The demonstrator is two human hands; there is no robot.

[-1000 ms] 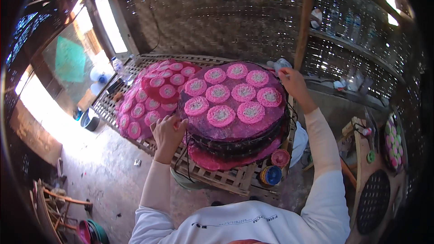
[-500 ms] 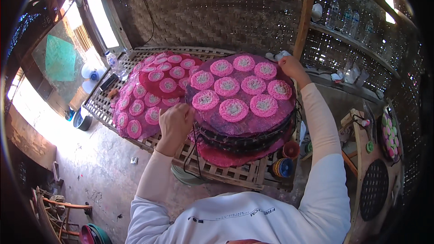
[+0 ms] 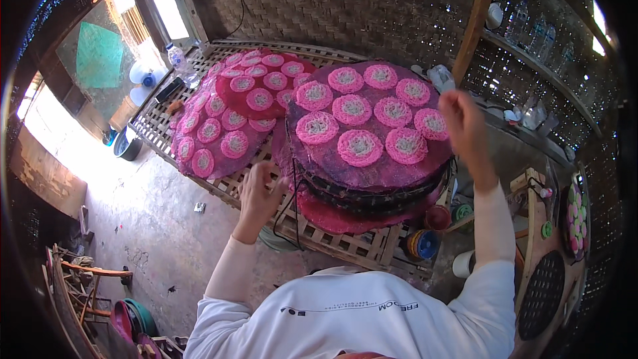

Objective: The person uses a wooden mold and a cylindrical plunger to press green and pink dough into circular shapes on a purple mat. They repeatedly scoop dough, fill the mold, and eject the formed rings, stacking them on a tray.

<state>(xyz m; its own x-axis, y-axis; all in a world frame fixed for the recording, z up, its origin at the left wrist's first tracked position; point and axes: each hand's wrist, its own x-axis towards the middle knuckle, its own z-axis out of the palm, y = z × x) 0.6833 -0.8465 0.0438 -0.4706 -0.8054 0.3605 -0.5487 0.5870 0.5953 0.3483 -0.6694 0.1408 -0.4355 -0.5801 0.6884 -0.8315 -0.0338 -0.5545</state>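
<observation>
A stack of round dark trays point(image 3: 372, 201) stands on the slatted table, topped by a purple mesh cloth point(image 3: 319, 163). Pink rings with whitish centres, looking like round rice cakes point(image 3: 359, 147), lie spread over that cloth. My left hand point(image 3: 259, 194) is just off the stack's left edge, its thumb and fingers apart and nothing seen in them. Beside the right rim is my right hand point(image 3: 464, 129), fingers stretched upward and slightly blurred; it holds nothing that I can see. Left of the stack, more such cakes lie on a red cloth point(image 3: 242, 102) and a pinkish-purple cloth point(image 3: 219, 149).
The slatted bamboo table point(image 3: 355, 242) carries a plastic bottle point(image 3: 179, 60) and a dark phone-like object point(image 3: 169, 90) at its far left. Stacked coloured bowls point(image 3: 423, 244) sit near its front right corner. A wooden stand point(image 3: 531, 252) is at the right. A woven wall rises behind.
Both hands have come off the edges of the top cloth and their fingers have loosened. My right hand has moved outward and nearer. The whole view has shifted slightly.
</observation>
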